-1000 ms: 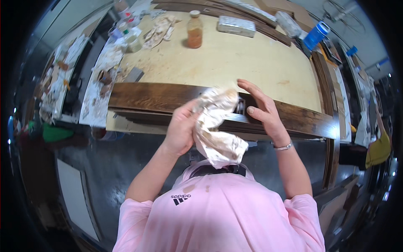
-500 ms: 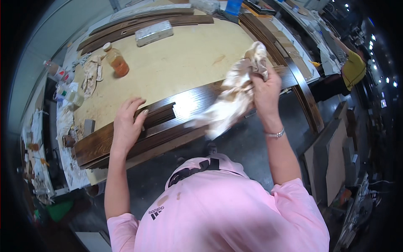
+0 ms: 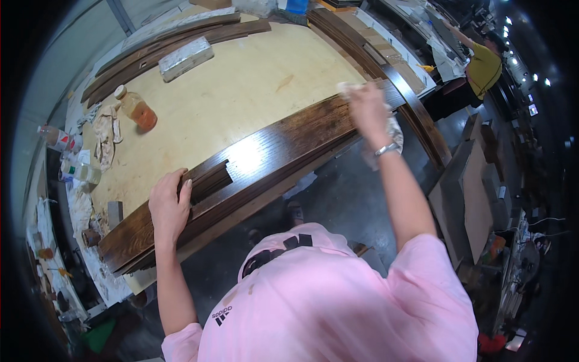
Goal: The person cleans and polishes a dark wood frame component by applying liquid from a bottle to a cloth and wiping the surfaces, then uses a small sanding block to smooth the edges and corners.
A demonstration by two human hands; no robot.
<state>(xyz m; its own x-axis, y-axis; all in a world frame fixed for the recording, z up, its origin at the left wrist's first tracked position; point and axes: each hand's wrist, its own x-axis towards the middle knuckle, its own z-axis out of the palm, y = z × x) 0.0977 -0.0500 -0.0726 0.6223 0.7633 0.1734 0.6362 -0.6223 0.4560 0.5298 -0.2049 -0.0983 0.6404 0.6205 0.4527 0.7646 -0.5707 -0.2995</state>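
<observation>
A long dark-stained wooden board (image 3: 301, 133) with a glossy grain lies on top of a stack of similar boards along the table's near edge. My left hand (image 3: 170, 208) rests on it beside a rectangular cutout (image 3: 211, 181), thumb and fingers apart. Toward the board's right end, my right hand (image 3: 369, 111) is closed around a whitish cloth (image 3: 395, 133) and presses it to the surface. Part of the cloth hangs over the near edge; the rest is hidden under the hand, which is slightly blurred.
On the pale table (image 3: 241, 90) stand a bottle with orange-brown liquid (image 3: 140, 111) and a silvery wrapped block (image 3: 186, 58). A crumpled rag (image 3: 107, 136) lies at left. More dark boards (image 3: 163, 48) lie at the back; others (image 3: 416, 114) stick out at right. A person in yellow (image 3: 484, 69) stands far right.
My right hand has come down from above the board, bringing the cloth onto its right end. My left hand has settled on the board beside the cutout. The whole view has shifted slightly.
</observation>
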